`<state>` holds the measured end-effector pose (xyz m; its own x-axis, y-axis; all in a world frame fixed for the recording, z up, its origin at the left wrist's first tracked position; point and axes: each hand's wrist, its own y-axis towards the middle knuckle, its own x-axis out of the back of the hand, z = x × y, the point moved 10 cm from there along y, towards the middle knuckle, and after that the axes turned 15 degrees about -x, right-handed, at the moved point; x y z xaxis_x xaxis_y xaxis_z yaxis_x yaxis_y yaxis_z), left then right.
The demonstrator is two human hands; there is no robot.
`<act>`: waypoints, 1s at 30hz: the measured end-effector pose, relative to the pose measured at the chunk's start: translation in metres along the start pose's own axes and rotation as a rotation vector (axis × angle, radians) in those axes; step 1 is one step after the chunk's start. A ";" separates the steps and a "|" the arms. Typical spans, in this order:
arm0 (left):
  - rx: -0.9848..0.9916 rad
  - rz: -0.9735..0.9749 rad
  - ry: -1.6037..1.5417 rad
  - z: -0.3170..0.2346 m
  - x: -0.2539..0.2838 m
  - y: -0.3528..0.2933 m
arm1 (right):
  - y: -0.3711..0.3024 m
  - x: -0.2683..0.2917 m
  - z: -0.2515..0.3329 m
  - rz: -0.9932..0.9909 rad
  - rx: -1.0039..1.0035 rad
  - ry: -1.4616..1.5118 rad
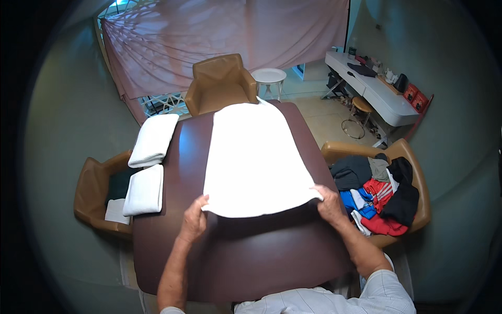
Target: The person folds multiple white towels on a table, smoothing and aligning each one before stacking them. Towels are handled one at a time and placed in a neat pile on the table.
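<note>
White towel [256, 162] runs lengthwise through the centre of the frame, its narrower far end reaching the far edge of the dark brown padded surface [272, 256] and its near end lifted toward me. I have it at both near corners: the fingers of the left hand [195, 217] are closed on the lower-left corner, and those of the right hand [330, 206] pinch the lower-right one. A dark shadow under the near hem tells me that end is clear of the surface. The cloth shows so bright that I can't tell whether it is one layer or doubled.

I judge the step in hand to be spreading the towel out straight. The next move, as I read it, calls for keeping both corners level and taut, then easing the hem down flat; a small peak of cloth at the far end may want smoothing.

As for room, a bare strip of the surface runs down either side of the towel, and a broad bare stretch lies between the hem and my torso at the bottom of the frame. Left of centre I'd keep off the upper folded towel [154, 138] and the lower folded towel [144, 191], both along the left edge. At right, the chair [421, 193] heaped with clothes [374, 196] crowds the edge, so I'd keep that elbow in.
</note>
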<state>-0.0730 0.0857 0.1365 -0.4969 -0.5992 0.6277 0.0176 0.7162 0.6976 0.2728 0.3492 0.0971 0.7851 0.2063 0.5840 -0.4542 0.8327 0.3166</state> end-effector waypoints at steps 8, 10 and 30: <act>0.190 0.142 0.011 -0.021 -0.062 -0.118 | -0.089 -0.029 -0.046 -0.018 -0.021 -0.091; 0.194 0.161 0.014 -0.029 -0.061 -0.126 | -0.097 -0.025 -0.044 0.009 -0.027 -0.084; 0.127 0.513 -0.003 -0.097 -0.029 -0.056 | -0.114 -0.007 0.010 0.533 -0.190 -0.304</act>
<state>0.0243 0.0285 0.1127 -0.4548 -0.1597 0.8762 0.1536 0.9550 0.2538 0.3147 0.2472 0.0644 0.3050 0.4854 0.8193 -0.6445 0.7386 -0.1977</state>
